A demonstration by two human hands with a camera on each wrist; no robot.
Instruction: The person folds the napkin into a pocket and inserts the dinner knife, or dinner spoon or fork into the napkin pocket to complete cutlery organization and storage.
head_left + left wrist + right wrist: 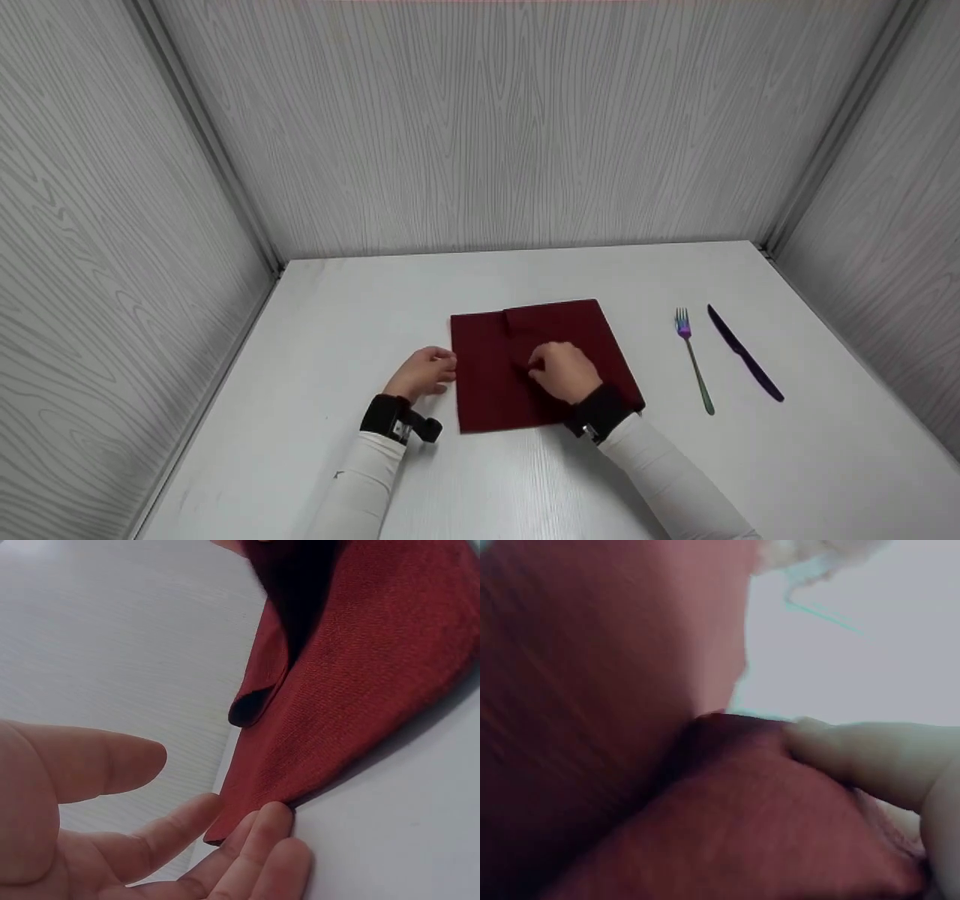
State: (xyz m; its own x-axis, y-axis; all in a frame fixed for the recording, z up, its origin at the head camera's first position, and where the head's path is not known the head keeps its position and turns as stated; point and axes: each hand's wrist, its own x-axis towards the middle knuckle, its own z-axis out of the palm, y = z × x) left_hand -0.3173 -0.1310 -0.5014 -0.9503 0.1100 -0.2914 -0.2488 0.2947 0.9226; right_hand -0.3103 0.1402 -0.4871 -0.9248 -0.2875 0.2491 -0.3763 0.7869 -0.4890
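Nearest you, black wrist straps (604,412) sit over pale sleeves (360,472); your left grip (424,373) lies at the left edge of the red cloth (480,390), thumb spread wide from the fingers, fingertips apparently touching the edge, nothing pinched; your right grip (568,371) is narrow, pinching the upper flap (559,322) near its free edge; the right wrist view is blurred, so you cannot tell how firmly that pinch bears.

The cloth lies on the tabletop (352,307) in front of you, folded over from its right side, the flap partly raised and curling at its edge; judging by the woven face and easy bend, you can expect it light, soft and limp, with little slip and no risk of breakage; it probably creases or drags if pulled from one point; the sound hold is the free edge or a corner, between thumb and fingertip, with flat fingers steadying the lower layer.

Right of the cloth, apart from it, you have a fork (694,367), tines pointing away; further right lies a knife (742,351); farthest off stands a grey wood-grain panel (480,135).
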